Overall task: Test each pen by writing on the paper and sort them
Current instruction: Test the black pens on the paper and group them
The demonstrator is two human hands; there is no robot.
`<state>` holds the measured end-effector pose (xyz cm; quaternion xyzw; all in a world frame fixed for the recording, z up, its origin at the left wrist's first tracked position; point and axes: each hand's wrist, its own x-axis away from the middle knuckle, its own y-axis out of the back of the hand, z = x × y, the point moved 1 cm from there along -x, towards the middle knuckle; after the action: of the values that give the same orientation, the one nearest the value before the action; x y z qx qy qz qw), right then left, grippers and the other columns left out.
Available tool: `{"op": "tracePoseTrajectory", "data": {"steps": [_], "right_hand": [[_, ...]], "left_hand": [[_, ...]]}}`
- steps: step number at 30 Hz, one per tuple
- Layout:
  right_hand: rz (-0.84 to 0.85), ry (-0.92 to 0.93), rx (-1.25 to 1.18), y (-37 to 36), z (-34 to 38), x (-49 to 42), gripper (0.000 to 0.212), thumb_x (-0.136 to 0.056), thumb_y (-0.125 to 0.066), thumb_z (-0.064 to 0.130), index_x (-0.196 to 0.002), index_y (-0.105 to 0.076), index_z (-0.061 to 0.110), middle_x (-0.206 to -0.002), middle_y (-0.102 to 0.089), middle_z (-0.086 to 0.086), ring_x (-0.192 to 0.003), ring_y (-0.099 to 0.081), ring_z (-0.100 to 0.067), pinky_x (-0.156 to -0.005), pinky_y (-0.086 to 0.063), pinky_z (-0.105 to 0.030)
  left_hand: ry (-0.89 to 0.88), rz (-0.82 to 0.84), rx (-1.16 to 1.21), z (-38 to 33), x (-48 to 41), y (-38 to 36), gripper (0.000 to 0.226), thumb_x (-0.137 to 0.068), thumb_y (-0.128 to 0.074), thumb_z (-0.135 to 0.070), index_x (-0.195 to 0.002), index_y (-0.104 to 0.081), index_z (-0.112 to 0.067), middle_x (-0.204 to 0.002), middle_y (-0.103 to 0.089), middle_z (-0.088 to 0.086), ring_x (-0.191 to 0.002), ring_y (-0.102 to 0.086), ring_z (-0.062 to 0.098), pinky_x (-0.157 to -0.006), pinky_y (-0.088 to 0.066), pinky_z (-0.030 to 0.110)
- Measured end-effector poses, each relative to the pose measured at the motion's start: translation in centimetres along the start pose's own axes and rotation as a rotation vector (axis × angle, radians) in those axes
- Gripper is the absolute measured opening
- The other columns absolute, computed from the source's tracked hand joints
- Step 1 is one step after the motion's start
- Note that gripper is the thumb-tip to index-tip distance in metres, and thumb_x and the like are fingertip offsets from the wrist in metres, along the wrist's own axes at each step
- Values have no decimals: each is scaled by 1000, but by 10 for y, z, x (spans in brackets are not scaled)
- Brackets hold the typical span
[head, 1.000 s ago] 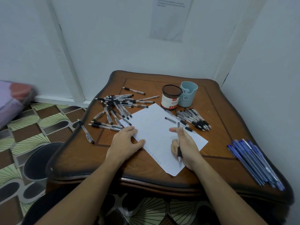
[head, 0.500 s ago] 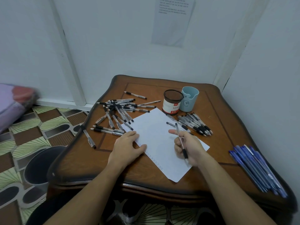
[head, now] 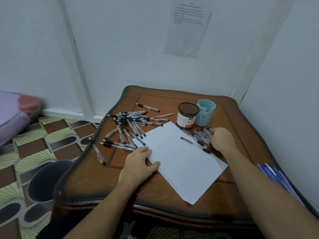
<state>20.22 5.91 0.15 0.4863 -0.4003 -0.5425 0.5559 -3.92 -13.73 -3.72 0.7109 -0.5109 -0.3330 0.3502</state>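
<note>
**A:** What's nearest?

**B:** The table, dark wood, with both forearms reaching over its front edge. At its near right edge lies a bundle of blue pens, partly behind the right forearm.

**A:** And the paper?

**B:** The paper lies slantwise in the middle of the table, with a row of small marks along its left edge. The left hand rests flat on that edge. Its fingers are straight and close together, the thumb is spread onto the sheet, and it holds nothing.

**A:** Any pens close by?

**B:** A lone pen lies by the table's left edge, apart from the rest. Just beyond the left hand is a loose pile of black-and-clear pens, criss-crossed, some reaching the paper's far left edge.

**A:** Where's the right hand?

**B:** The right hand is past the paper's right edge, its fingers laid over a tighter group of pens. That spot is blurred, so I cannot tell whether they pinch one or only touch. A single pen lies across the paper's far right edge, just beside the hand.

**A:** Farther back?

**B:** A mesh cup with a red-and-white label and a light blue cup stand side by side behind that group. A far pen lies alone beyond the pile. On the wall hangs a printed sheet.
</note>
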Motion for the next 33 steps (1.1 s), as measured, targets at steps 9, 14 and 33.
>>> {"op": "tracePoseTrajectory", "data": {"steps": [9,14,33], "right_hand": [[27,297,-283,-11,75,21,23,-97,-54,17,-109,-73,13,-109,-68,-6,-102,-60,-22,-86,-45,-35],[275,325,-595,-43,153,28,16,-93,-63,28,-97,-75,18,-105,-72,4,-101,-62,-14,-98,-47,-43],[186,-217,-1852,28,105,46,8,-105,-43,27,-109,-49,23,-85,-69,-4,-74,-68,-21,-74,-57,-38]], "left_hand": [[9,13,-1,-1,0,2,62,-89,-54,-56,-141,-47,-23,-151,-36,-9,-138,-29,7,-115,-21,32],[-13,-19,-9,-1,0,1,61,-88,-55,-54,-140,-48,-22,-150,-38,-9,-137,-30,6,-113,-21,27],[-6,-25,21,0,1,0,59,-87,-58,-52,-137,-53,-20,-148,-41,-6,-137,-33,8,-113,-25,31]]}}
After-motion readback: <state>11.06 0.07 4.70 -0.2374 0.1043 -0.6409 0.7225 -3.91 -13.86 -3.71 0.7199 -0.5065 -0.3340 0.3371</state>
